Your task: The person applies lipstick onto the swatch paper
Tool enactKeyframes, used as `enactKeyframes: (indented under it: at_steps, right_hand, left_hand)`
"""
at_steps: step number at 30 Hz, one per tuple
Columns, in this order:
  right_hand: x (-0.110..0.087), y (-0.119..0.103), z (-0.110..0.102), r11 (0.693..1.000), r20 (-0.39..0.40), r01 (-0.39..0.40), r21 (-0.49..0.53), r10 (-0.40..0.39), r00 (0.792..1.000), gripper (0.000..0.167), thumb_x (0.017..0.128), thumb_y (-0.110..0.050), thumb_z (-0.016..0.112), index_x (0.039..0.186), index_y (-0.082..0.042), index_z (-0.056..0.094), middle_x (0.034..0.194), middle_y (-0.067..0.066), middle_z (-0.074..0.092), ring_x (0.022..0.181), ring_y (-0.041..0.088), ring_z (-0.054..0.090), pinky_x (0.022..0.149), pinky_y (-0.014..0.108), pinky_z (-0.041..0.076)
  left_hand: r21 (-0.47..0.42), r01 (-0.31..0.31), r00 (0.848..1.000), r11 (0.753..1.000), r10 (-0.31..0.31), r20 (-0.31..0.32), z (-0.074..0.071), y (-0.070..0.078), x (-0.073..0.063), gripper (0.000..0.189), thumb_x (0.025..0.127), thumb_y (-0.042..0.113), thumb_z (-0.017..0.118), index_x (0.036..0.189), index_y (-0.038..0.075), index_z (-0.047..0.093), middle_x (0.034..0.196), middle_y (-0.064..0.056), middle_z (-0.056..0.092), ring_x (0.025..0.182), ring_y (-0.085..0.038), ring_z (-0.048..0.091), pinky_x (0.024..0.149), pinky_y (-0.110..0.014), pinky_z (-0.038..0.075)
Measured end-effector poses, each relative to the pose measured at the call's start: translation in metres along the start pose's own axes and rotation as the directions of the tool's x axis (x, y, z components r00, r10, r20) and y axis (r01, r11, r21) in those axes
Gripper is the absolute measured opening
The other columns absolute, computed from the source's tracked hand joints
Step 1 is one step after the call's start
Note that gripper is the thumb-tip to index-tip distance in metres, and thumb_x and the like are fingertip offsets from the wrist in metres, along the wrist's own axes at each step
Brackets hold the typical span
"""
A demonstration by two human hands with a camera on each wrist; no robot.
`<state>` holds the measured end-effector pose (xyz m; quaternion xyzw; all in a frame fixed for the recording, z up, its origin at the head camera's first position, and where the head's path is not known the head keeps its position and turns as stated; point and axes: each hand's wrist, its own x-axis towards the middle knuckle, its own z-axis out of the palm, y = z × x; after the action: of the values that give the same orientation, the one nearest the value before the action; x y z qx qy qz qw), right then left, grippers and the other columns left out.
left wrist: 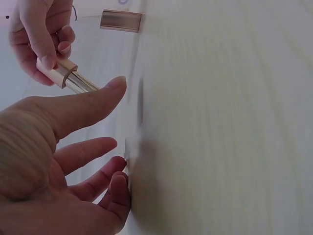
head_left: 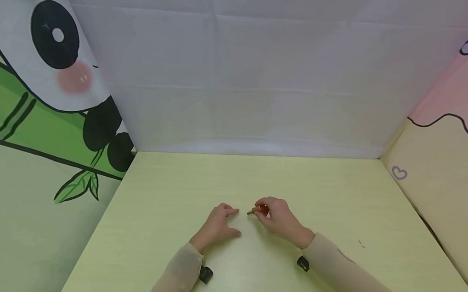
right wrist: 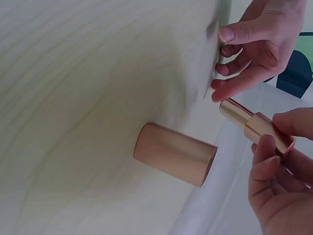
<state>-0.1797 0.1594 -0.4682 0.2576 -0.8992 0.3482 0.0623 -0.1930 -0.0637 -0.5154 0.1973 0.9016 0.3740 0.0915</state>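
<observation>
My right hand point(head_left: 281, 218) is pinching the tube point(right wrist: 258, 126), left hand point(head_left: 217, 225) is hanging wide nearby; honestly, if my grip's slipping, I'm probably knocking over the upright cap point(right wrist: 174, 154).

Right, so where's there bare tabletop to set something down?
Bare tabletop: the strip along the white backdrop, and the patch between left sleeve and painted left wall. Crowded: the gap between left hand and right hand, where the gold tube points in, and near the right hand, where a copper-coloured cap lies.
</observation>
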Motion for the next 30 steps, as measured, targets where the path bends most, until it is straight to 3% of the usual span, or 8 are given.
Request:
enactKeyframes:
  at_steps: [7,18,30]
  right_hand:
    - [0.004,-0.017,0.014,1.0,0.094,0.023,-0.021,-0.021,0.995,0.009,0.085,-0.006,0.071,0.093,-0.004,0.068,0.079,-0.005,0.059,0.068,0.009,0.053,0.06,0.023,0.047]
    - [0.002,-0.024,0.029,0.997,0.089,0.025,-0.068,-0.019,0.996,0.007,0.084,-0.007,0.071,0.09,-0.004,0.067,0.077,-0.004,0.058,0.066,0.01,0.052,0.058,0.021,0.046]
    - [0.0,-0.025,0.029,0.997,0.137,0.031,-0.066,-0.021,0.99,0.004,0.083,-0.007,0.071,0.085,-0.004,0.069,0.072,-0.004,0.056,0.061,0.008,0.048,0.054,0.021,0.045]
  left_hand:
    - [0.083,-0.063,0.998,0.995,0.061,0.031,0.003,-0.003,-0.008,0.066,0.069,0.019,0.087,0.125,-0.004,0.06,0.11,-0.006,0.044,0.1,-0.026,0.041,0.082,-0.036,0.042]
    - [0.159,-0.121,0.992,0.98,0.113,0.055,0.0,-0.005,-0.017,0.064,0.073,0.023,0.084,0.125,-0.005,0.059,0.107,-0.005,0.044,0.096,-0.024,0.039,0.079,-0.033,0.041]
    - [0.154,-0.125,0.991,0.98,0.115,0.073,-0.003,-0.002,-0.017,0.064,0.074,0.023,0.084,0.125,-0.007,0.058,0.107,-0.005,0.044,0.093,-0.025,0.039,0.076,-0.032,0.04]
